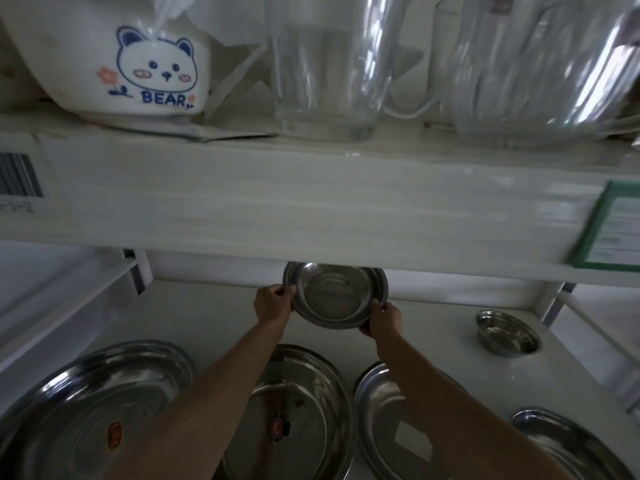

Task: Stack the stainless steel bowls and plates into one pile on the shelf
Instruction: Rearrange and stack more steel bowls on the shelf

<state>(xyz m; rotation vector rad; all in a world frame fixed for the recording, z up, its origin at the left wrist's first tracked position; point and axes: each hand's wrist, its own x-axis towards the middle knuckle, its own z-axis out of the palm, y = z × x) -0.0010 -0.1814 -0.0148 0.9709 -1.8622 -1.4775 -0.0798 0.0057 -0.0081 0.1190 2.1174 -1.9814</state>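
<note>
Both hands hold a stack of steel bowls point(334, 296), tilted toward me, at the back of the lower shelf point(214, 317). My left hand point(273, 303) grips its left rim and my right hand point(384, 320) its lower right rim. A small steel bowl point(507, 337) stands alone at the right. At the front lie a large steel plate point(93, 407) at left, another plate point(304, 414) under my left forearm, a third plate point(384, 417) partly hidden by my right forearm, and a fourth plate point(568, 445) at far right.
The upper shelf's thick front edge point(311, 206) hangs low over the held bowls. On it stand a white bear bowl point(138, 64) and clear plastic jugs point(325, 71). A green label point(616, 226) sits at right. White shelf posts point(138, 271) frame both sides.
</note>
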